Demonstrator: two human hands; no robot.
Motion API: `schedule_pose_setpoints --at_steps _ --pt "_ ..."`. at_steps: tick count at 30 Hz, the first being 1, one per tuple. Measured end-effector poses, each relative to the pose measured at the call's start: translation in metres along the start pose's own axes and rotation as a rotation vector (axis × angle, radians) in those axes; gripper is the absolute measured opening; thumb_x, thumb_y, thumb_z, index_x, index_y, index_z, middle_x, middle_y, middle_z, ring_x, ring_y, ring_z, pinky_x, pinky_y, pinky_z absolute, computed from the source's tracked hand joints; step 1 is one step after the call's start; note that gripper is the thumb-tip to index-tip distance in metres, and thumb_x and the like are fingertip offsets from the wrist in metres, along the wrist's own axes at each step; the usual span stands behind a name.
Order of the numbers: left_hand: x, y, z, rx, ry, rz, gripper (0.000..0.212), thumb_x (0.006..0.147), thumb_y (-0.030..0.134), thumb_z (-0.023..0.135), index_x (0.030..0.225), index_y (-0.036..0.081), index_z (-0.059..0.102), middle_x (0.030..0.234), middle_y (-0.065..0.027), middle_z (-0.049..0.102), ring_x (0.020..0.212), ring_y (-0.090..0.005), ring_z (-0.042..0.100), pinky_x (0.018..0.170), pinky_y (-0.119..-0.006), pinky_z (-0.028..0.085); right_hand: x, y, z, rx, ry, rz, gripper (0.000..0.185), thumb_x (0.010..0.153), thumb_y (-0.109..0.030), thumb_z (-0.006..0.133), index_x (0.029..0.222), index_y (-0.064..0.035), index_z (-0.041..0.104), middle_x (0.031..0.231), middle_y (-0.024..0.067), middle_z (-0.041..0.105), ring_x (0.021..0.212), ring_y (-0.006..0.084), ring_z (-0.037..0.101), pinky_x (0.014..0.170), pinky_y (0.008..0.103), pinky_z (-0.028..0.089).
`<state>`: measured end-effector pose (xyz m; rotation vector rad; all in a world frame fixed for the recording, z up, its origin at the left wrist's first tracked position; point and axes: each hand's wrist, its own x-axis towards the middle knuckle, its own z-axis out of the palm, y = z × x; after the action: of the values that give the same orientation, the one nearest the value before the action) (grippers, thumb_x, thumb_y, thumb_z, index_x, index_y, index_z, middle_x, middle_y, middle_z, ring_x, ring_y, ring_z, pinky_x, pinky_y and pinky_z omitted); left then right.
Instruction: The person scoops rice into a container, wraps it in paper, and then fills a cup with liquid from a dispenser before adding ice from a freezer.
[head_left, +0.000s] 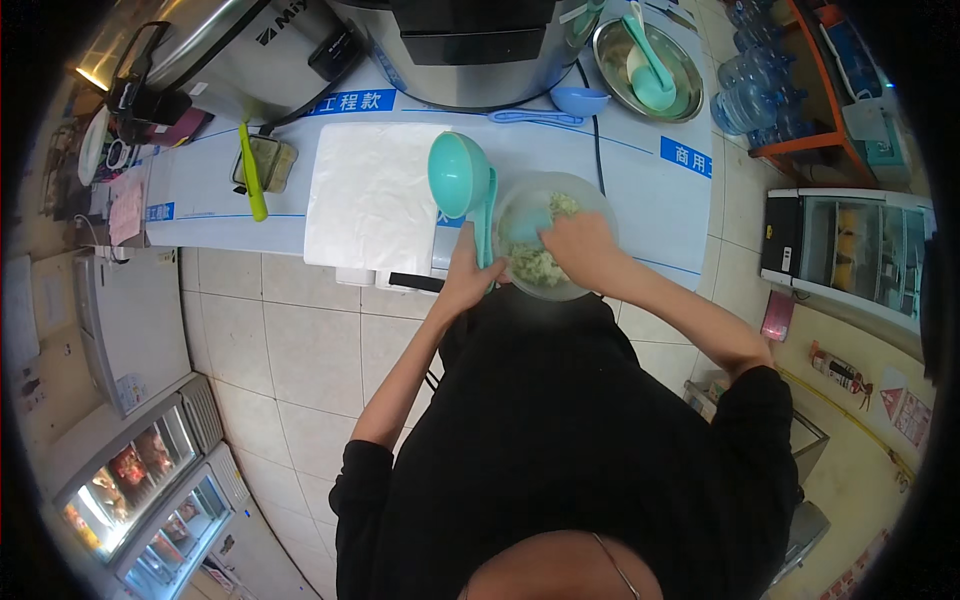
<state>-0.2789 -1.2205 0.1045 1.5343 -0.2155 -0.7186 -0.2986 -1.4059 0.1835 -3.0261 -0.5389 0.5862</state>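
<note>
My left hand (471, 270) is closed around the handle of a teal plastic ladle (457, 174), whose deep round bowl points away from me. Just to the right, a translucent bowl (519, 196) stands near the table's front edge with pale green shredded food (536, 266) in it. Inside that bowl is my right hand (581, 246), its fingertips bent down by a blurred teal patch; whether they hold anything is hidden. A stack of thin white plastic sheets or bags (371, 195) lies left of the ladle.
Two large steel cookers (472, 75) line the table's back. A blue ladle (577, 101) lies before them. The steel basin (686, 109) at right holds teal and white utensils. At left, a green-handled tool (253, 180) rests on a small container (279, 166). A black cable crosses the table.
</note>
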Motion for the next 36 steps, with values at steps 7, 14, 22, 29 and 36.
schedule_pose_setpoints --at_steps 7,14,22,29,36 --pt "0.006 0.003 -0.019 0.239 0.003 0.171 0.041 0.079 0.011 0.058 0.111 -0.004 0.039 0.097 -0.0166 0.044 0.091 -0.0282 0.051 0.067 -0.035 0.046 -0.015 0.003 0.0 -0.044 -0.21 -0.118 0.012 0.061 -0.009 0.065 0.073 -0.0083 0.064 0.071 0.0075 0.061 0.073 0.0209 0.062 0.054 0.0311 0.048" --pt "-0.022 0.08 -0.058 0.662 0.219 0.198 0.036 0.077 0.012 0.058 0.108 0.0 0.046 0.091 -0.0148 0.047 0.072 -0.0243 0.049 0.061 -0.033 0.041 -0.02 0.022 0.005 0.055 -0.13 0.074 0.012 0.063 -0.006 0.064 0.074 -0.0059 0.063 0.078 0.0115 0.061 0.079 0.0234 0.063 0.054 0.0317 0.049" --pt "-0.019 0.127 -0.064 0.546 0.539 0.623 0.033 0.068 -0.003 0.069 0.095 0.001 0.051 0.085 -0.008 0.053 0.059 -0.0091 0.049 0.052 -0.02 0.041 -0.018 0.026 0.005 0.086 -0.215 0.034 0.011 0.061 -0.005 0.065 0.072 -0.0052 0.064 0.072 0.0099 0.062 0.071 0.023 0.064 0.056 0.0336 0.05" --pt "0.018 0.156 -0.03 0.197 0.122 0.716 0.027 0.066 0.004 0.068 0.075 0.007 0.043 0.066 -0.0024 0.042 0.056 -0.0118 0.04 0.05 -0.024 0.032 -0.022 0.026 0.018 -0.001 -0.022 -0.102 0.008 0.063 -0.007 0.065 0.07 -0.0081 0.064 0.072 0.0078 0.063 0.069 0.0221 0.064 0.055 0.0326 0.049" --pt "0.077 0.162 0.065 0.305 -0.456 0.526 0.03 0.066 0.025 0.064 0.07 0.001 0.047 0.062 -0.0075 0.046 0.058 -0.0161 0.046 0.056 -0.028 0.036 -0.012 0.079 0.06 0.139 -0.031 0.103 0.006 0.071 -0.011 0.059 0.071 -0.0059 0.063 0.077 0.0093 0.063 0.074 0.0236 0.064 0.059 0.0353 0.05"
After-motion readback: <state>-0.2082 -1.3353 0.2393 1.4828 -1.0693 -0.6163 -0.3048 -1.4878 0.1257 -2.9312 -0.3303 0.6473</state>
